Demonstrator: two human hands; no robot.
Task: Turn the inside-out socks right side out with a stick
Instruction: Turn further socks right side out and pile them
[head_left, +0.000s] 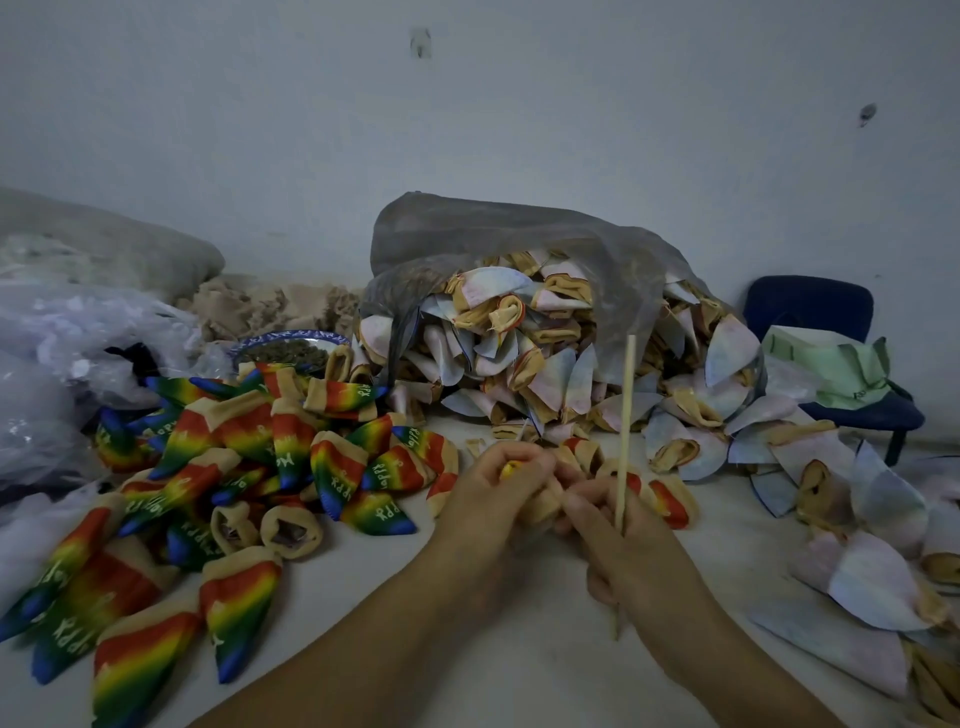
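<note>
Head view: left hand (491, 493) and right hand (605, 527) pinch a bunched tan-cuffed rainbow sock (539, 508) between them; the right also clasps a thin pale wooden stick (626, 415), upright.

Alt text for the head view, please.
The left hand and right hand grip a sock over the table; the right also holds a wooden stick nearly upright. Rainbow socks lie piled left; pale inside-out socks spill from a plastic bag behind.
</note>
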